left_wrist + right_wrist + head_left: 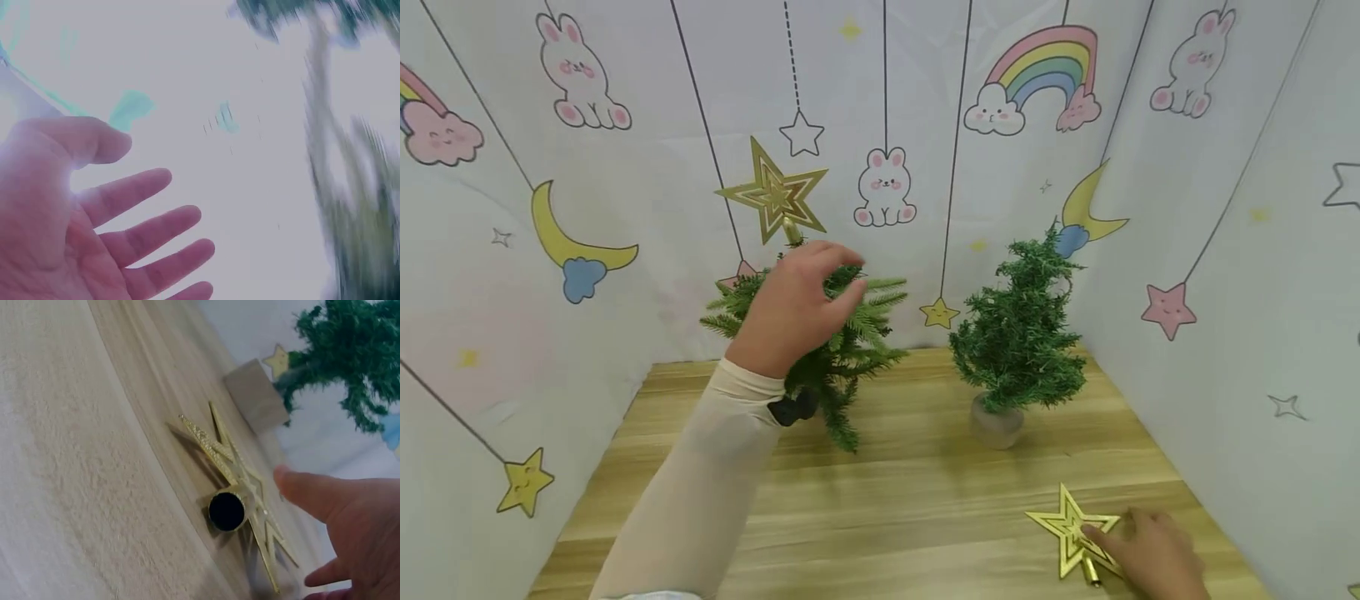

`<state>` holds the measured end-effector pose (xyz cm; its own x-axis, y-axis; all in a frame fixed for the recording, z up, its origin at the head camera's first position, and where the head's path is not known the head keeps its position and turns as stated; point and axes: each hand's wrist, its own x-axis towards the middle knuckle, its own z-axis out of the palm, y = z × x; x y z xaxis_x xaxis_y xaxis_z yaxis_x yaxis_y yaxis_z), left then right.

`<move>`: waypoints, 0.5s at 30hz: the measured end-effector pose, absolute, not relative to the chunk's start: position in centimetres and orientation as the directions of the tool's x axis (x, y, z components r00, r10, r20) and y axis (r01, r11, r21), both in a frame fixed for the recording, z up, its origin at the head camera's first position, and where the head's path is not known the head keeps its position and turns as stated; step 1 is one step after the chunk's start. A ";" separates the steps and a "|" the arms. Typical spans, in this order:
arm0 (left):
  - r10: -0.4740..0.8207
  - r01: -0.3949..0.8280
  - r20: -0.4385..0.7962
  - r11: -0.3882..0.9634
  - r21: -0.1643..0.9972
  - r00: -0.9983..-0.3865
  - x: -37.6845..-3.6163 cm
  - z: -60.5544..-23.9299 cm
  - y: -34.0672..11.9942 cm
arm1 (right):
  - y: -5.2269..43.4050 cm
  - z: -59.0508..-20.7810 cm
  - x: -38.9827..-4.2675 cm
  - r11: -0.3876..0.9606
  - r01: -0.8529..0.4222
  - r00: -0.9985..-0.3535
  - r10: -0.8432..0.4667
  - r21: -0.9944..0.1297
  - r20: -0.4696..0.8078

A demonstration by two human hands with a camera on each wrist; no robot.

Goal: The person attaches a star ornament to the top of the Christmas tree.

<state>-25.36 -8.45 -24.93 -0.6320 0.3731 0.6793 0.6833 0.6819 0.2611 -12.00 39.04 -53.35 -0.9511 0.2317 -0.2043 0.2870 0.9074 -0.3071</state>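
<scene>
My left hand [801, 304] is in front of the upper part of a green Christmas tree [880, 321], hiding some of its branches. Its fingers are spread with nothing between them in the left wrist view. A gold star tree topper [775, 196] stands on the tip of this tree, just above the hand. At the lower right, a second gold star topper [1067, 525] lies on the table, its hollow socket [226, 511] facing the right wrist camera. My right hand [1153, 550] hovers at this star's right side, thumb overlapping it in the head view and fingers loosely extended.
A smaller dark green tree [1022, 333] in a greyish base [996, 423] stands at the back right of the wooden table [865, 525]. White cloth walls [700, 50] printed with bunnies, stars and rainbows enclose the table at the back and sides.
</scene>
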 end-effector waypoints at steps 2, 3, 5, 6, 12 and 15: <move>0.428 0.725 0.672 0.645 0.242 -0.605 -25.0 -24.7 -5.6 | 38.9 -53.6 -12.0 0.902 0.300 -0.948 0.247 -0.309 -0.199; 0.451 0.739 0.663 0.630 0.238 -0.597 -24.9 -24.7 -4.3 | 38.7 -53.7 -12.1 0.901 0.301 -0.949 0.249 -0.313 -0.195; 0.485 0.751 0.630 0.610 0.254 -0.607 -24.9 -24.5 -1.6 | 38.5 -54.0 -12.3 0.904 0.297 -0.951 0.251 -0.308 -0.179; 0.497 0.753 0.614 0.603 0.262 -0.613 -25.0 -24.4 -0.4 | 38.4 -54.0 -12.4 0.903 0.302 -0.950 0.257 -0.307 -0.177; 0.550 0.704 0.464 0.653 0.280 -0.694 -27.2 -23.9 5.6 | 38.1 -54.3 -12.7 0.890 0.313 -0.950 0.286 -0.330 -0.130; 0.605 0.701 0.369 0.672 0.237 -0.705 -28.3 -24.2 7.6 | 38.2 -54.2 -12.6 0.874 0.306 -0.952 0.277 -0.378 -0.131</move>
